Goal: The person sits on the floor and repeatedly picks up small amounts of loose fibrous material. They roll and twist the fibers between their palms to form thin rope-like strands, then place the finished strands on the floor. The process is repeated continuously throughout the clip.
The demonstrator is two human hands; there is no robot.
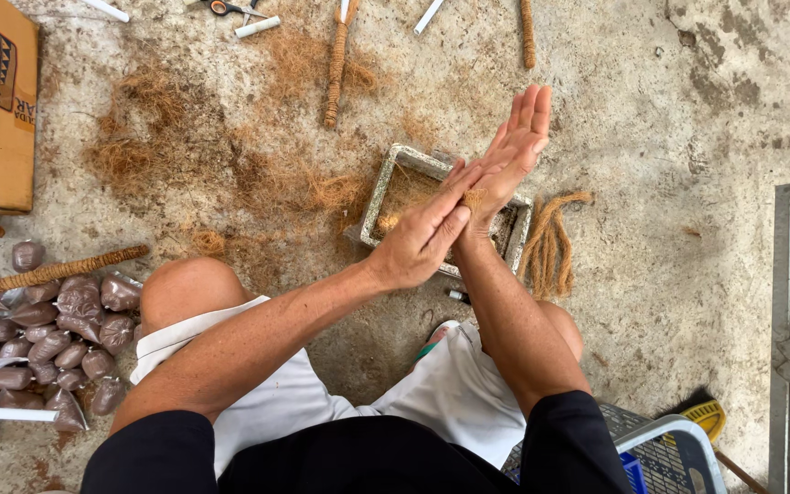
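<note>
The left hand [422, 240] and right hand [512, 155] press flat together, palms rolling a tuft of coir fibre [474, 198] above the mesh tray [378, 197]. Finished coir ropes [549, 245] lie beside; the strand seems barely started.

Golden-brown fibre [474, 198] between the hands; grey tray [393, 170] beneath; tan rope [549, 245] beside tray; mottled grey floor [688, 137]; white shorts [450, 389].
</note>
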